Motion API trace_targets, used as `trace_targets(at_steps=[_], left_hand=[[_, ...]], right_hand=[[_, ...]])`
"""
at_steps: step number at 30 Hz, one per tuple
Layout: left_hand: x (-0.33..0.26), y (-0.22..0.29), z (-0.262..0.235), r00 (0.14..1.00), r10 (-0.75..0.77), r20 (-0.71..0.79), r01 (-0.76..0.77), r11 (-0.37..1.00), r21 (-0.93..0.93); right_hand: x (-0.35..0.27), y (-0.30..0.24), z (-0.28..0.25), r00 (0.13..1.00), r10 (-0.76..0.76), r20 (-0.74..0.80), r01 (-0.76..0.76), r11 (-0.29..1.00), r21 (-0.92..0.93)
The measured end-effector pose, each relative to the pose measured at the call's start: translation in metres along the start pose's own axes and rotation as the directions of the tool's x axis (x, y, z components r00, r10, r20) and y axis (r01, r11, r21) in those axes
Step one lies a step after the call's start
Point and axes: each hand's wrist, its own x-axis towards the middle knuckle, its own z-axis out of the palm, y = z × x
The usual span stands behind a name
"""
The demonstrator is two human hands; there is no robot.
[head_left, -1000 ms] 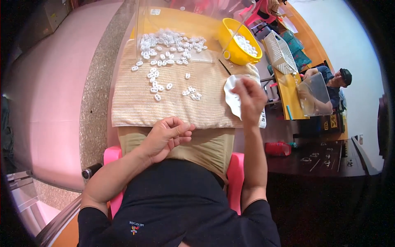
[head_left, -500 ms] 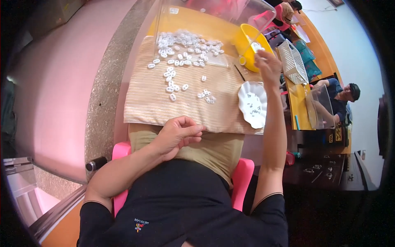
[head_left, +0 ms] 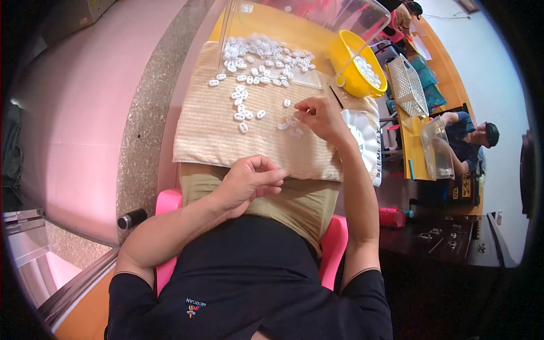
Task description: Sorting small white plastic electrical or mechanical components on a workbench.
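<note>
My left hand (head_left: 254, 182) hovers by the front edge of a beige striped towel (head_left: 209, 139). Its thumb and forefinger are pinched together, and whatever they may hold is too small to make out. Farther forward, my right hand (head_left: 322, 118) has curled fingers slightly apart, with nothing visible in them. Just left of its fingertips lies one white oval piece with two holes (head_left: 287, 102). Below them is a small cluster of clear-white pieces (head_left: 289, 126). My right forearm and hand partly cover a white scalloped dish (head_left: 371, 148) holding small dark bits.
A heap of white oval pieces (head_left: 258, 48) lies at the back beside a transparent box (head_left: 306, 25). A yellow basin (head_left: 345, 54) holds more white pieces. A thin dark stick (head_left: 336, 97) lies near it. A person (head_left: 467, 136) sits at the right behind a white basket (head_left: 407, 85).
My right hand has come back from over the yellow basin, leftward and nearer, to the small cluster on the towel. My left hand has stayed almost still, still pinched.
</note>
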Motion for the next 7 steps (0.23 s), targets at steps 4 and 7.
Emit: trace_targets(at_steps=[4,7], left_hand=[[0.0015,-0.0015,-0.0009,1.0,0.0,0.021,0.0,1.0,0.025],[0.0024,-0.0029,-0.0025,1.0,-0.007,0.018,0.006,0.999,0.033]], right_hand=[[-0.0081,0.0094,0.0102,0.995,-0.099,0.024,0.1,0.994,-0.035],[-0.0058,0.0046,0.0124,0.991,-0.097,0.091,0.105,0.99,-0.09]])
